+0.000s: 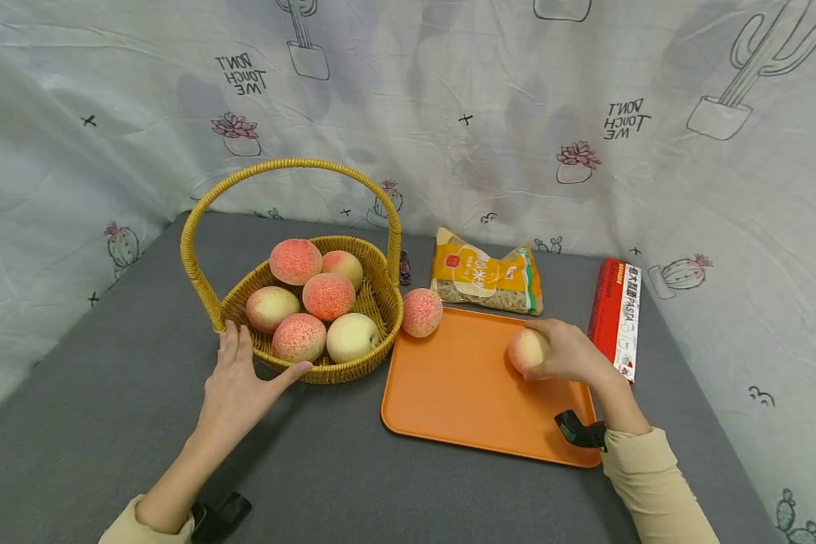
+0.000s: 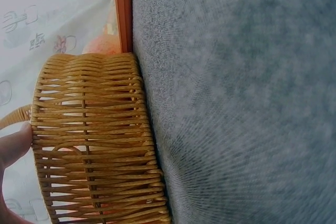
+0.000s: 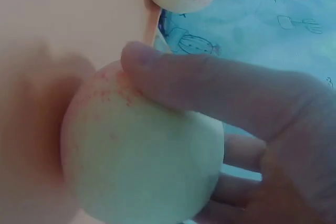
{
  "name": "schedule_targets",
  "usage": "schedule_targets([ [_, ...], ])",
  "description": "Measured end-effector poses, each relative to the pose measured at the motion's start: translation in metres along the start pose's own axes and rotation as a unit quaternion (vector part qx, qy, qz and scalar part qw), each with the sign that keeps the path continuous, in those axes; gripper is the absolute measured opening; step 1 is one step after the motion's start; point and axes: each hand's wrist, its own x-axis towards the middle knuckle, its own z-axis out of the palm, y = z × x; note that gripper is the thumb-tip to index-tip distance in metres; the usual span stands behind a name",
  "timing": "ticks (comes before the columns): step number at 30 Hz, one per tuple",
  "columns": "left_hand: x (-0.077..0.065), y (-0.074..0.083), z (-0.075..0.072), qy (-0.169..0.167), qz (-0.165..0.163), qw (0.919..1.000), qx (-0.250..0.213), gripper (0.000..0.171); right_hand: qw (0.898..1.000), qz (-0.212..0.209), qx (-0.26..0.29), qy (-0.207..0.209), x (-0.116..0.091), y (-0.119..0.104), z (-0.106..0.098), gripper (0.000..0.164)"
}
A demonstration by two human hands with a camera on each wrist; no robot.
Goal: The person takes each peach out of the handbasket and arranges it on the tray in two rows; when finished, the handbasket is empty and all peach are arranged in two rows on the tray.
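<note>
My right hand [image 1: 567,351] grips a pale pink-tinged peach [image 1: 528,353] over the right half of an orange tray [image 1: 449,393]; in the right wrist view thumb and fingers wrap round the peach [image 3: 142,150], close over the tray surface. With thumb spread wide, my left hand [image 1: 234,385] rests against the near left rim of a yellow wicker basket [image 1: 343,374], fingertips by the base of its tall handle. Several peaches, among them a red one [image 1: 329,296] and a pale one [image 1: 352,338], lie in the basket. Another peach [image 1: 422,312] sits between basket and tray, at the tray's far left corner.
Behind the tray lies a yellow bag of dry food [image 1: 486,276]. A red and white pasta box [image 1: 615,317] lies right of the tray. One small dark item [image 1: 404,268] stands behind the basket. A patterned cloth [image 1: 421,113] hangs along the back of the grey table [image 1: 313,468].
</note>
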Motion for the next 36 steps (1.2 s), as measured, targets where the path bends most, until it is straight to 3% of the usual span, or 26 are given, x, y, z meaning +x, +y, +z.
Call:
schedule_targets([
  [4, 0.000, 0.000, 0.000, -0.003, 0.000, 1.0000, -0.001, 0.119, 0.999, 0.025, 0.021, 0.019, 0.006, -0.001, 0.003, 0.069],
  [6, 0.001, 0.001, -0.001, -0.006, -0.001, 1.0000, -0.001, 0.119, 0.996, 0.044, 0.075, 0.026, 0.010, -0.002, 0.006, 0.068],
  [8, 0.001, 0.001, -0.001, -0.006, 0.000, 1.0000, -0.001, 0.119, 0.986, 0.070, 0.151, 0.026, 0.015, -0.003, 0.009, 0.066],
  [11, 0.000, 0.002, -0.001, -0.012, -0.003, 0.9999, -0.001, 0.119, 0.954, 0.104, 0.282, 0.006, 0.024, -0.007, 0.014, 0.065],
  [15, 0.000, 0.002, -0.001, -0.018, -0.009, 0.9998, 0.000, 0.119, 0.890, 0.133, 0.436, -0.030, 0.036, -0.013, 0.021, 0.065],
  [17, 0.000, 0.001, -0.001, -0.019, -0.010, 0.9998, 0.001, 0.120, 0.864, 0.137, 0.482, -0.042, 0.042, -0.016, 0.026, 0.066],
  [19, 0.000, 0.001, -0.001, -0.024, -0.012, 0.9996, 0.002, 0.120, 0.848, 0.144, 0.508, -0.045, 0.047, -0.020, 0.030, 0.067],
  [21, 0.000, 0.001, -0.001, -0.025, -0.013, 0.9996, 0.002, 0.120, 0.841, 0.153, 0.517, -0.039, 0.052, -0.024, 0.035, 0.069],
  [25, -0.001, 0.001, -0.001, -0.018, -0.008, 0.9998, -0.001, 0.119, 0.836, 0.174, 0.521, -0.010, 0.058, -0.031, 0.046, 0.069],
  [28, -0.001, 0.001, -0.001, -0.013, -0.005, 0.9999, -0.003, 0.119, 0.840, 0.177, 0.512, 0.007, 0.059, -0.033, 0.052, 0.068],
  [30, -0.001, 0.001, -0.001, -0.011, -0.005, 0.9999, -0.004, 0.119, 0.856, 0.167, 0.488, 0.015, 0.057, -0.033, 0.054, 0.068],
  [36, -0.002, 0.002, -0.003, -0.014, -0.007, 0.9999, 0.000, 0.119, 0.925, 0.087, 0.370, 0.017, 0.048, -0.028, 0.050, 0.077],
])
